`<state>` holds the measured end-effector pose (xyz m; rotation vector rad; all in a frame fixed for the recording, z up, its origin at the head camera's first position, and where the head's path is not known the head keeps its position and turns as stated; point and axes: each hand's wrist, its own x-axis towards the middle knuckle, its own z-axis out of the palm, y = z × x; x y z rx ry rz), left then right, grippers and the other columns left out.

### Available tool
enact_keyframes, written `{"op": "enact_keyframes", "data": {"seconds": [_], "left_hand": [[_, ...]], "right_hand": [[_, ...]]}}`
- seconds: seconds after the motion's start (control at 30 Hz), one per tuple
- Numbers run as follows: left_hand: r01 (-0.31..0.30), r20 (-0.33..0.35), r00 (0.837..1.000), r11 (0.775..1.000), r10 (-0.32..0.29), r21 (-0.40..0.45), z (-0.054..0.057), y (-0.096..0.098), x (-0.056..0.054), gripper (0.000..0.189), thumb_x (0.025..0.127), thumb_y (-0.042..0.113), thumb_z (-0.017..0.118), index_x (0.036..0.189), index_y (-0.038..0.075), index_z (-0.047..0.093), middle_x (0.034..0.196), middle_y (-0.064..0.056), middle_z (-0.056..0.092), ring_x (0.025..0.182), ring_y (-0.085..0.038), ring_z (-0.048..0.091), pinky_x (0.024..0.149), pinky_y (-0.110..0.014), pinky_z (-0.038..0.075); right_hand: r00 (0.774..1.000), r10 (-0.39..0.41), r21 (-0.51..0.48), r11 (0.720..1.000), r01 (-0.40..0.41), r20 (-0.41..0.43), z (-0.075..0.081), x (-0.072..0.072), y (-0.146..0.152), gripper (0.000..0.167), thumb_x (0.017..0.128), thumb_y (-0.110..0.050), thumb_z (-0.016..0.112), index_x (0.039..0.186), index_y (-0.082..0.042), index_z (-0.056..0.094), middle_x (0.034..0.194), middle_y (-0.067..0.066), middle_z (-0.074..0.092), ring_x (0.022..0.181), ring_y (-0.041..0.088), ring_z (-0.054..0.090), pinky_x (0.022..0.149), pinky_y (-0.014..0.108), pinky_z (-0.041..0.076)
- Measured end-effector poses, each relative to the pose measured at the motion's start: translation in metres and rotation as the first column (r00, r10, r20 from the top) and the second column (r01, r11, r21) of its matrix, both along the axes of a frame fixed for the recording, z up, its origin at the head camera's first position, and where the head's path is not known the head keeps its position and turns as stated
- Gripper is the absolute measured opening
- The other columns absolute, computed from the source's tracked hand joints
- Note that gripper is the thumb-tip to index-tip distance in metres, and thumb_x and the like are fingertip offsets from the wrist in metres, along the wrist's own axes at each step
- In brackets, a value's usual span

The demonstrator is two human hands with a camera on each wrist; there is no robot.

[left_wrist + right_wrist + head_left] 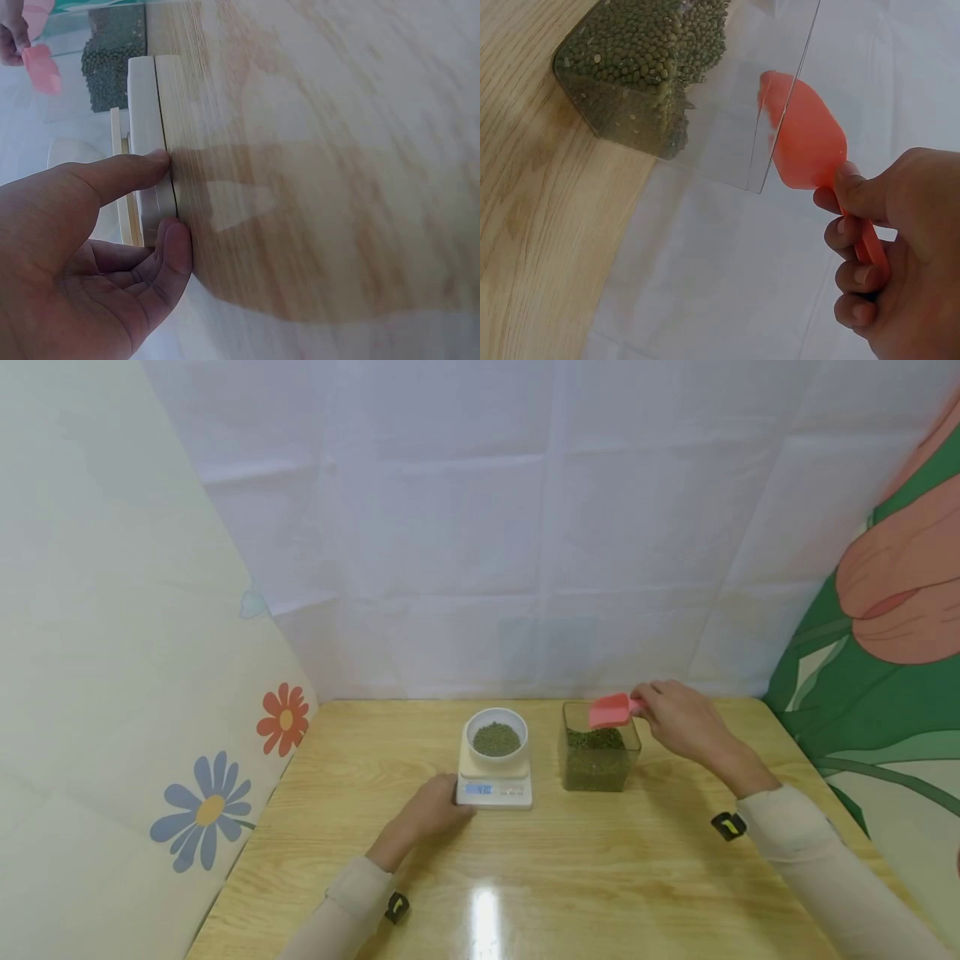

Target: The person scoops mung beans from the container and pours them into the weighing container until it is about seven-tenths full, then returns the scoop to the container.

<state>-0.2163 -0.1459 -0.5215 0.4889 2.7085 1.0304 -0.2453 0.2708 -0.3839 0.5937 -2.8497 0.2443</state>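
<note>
My right hand (681, 720) grips the handle of a pink scoop (810, 139), holding its blade over the rim of a clear square container (594, 774). Green mung beans (622, 64) partly fill that container. To the left of it stands a white kitchen scale (517, 799) with a lit blue display. A white bowl (498, 758) of mung beans (496, 739) rests on the scale's platform. At the scale's front left side is my left hand (438, 806); its thumb and curled fingers hold the edge, as the left wrist view shows.
A wooden table (600, 868) carries the scale and the container. Behind them hangs a white cloth (450, 527). Flower-printed panels flank the table, one with blue and red flowers (208, 810) and one with large pink petals (907, 585).
</note>
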Motion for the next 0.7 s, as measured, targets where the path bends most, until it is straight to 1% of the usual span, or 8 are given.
{"op": "enact_keyframes", "data": {"seconds": [0.1,0.2,0.37,0.43,0.57,0.7], "left_hand": [[0.001,0.000,1.000,1.000,-0.001,0.002,0.000,0.000,0.000,0.041,0.092,0.018,0.081,0.128,0.005,0.068,0.109,-0.008,0.075,0.092,-0.017,0.068,0.088,-0.042,0.062],[0.000,-0.003,1.000,1.000,0.000,0.000,0.000,0.000,0.000,0.040,0.091,0.018,0.080,0.127,0.005,0.068,0.108,-0.008,0.074,0.091,-0.016,0.067,0.087,-0.041,0.062],[0.003,-0.015,1.000,1.000,-0.003,-0.006,0.000,-0.001,-0.001,0.039,0.092,0.019,0.080,0.127,0.006,0.068,0.108,-0.007,0.074,0.090,-0.015,0.067,0.086,-0.039,0.062],[0.004,-0.020,1.000,1.000,-0.004,-0.010,0.000,-0.001,-0.002,0.039,0.092,0.019,0.081,0.127,0.006,0.068,0.107,-0.007,0.074,0.090,-0.015,0.067,0.086,-0.039,0.062],[0.003,-0.022,1.000,1.000,-0.003,-0.011,0.000,-0.001,-0.002,0.038,0.092,0.020,0.081,0.126,0.006,0.069,0.106,-0.007,0.074,0.089,-0.015,0.067,0.086,-0.040,0.061],[0.000,-0.023,1.000,1.000,-0.001,-0.012,-0.001,-0.001,-0.002,0.037,0.092,0.020,0.081,0.124,0.006,0.069,0.106,-0.007,0.074,0.089,-0.016,0.066,0.086,-0.041,0.061]], "right_hand": [[1.000,0.012,0.017,1.000,-0.012,-0.028,-0.001,0.000,0.000,0.021,0.103,-0.016,0.068,0.117,-0.001,0.071,0.103,0.016,0.074,0.092,0.034,0.068,0.082,0.053,0.059],[0.996,0.035,0.055,0.998,-0.030,-0.079,-0.001,0.000,0.000,0.018,0.100,-0.015,0.072,0.113,-0.001,0.072,0.097,0.015,0.073,0.086,0.032,0.066,0.077,0.050,0.058],[0.984,0.082,0.129,0.990,-0.062,-0.157,-0.001,0.001,-0.003,0.018,0.095,-0.010,0.077,0.108,0.000,0.073,0.092,0.015,0.072,0.083,0.031,0.065,0.077,0.049,0.058],[0.980,0.096,0.153,0.986,-0.070,-0.174,0.000,0.001,-0.004,0.017,0.093,-0.009,0.079,0.107,0.001,0.074,0.092,0.015,0.073,0.083,0.032,0.065,0.078,0.049,0.058],[0.975,0.113,0.195,0.978,-0.076,-0.190,0.000,0.000,-0.009,0.016,0.090,-0.007,0.081,0.103,0.001,0.076,0.091,0.016,0.074,0.081,0.031,0.065,0.075,0.047,0.059],[0.975,0.115,0.232,0.970,-0.069,-0.190,0.000,-0.001,-0.014,0.018,0.085,-0.004,0.084,0.100,0.001,0.076,0.089,0.015,0.074,0.079,0.029,0.064,0.074,0.045,0.059]]}}
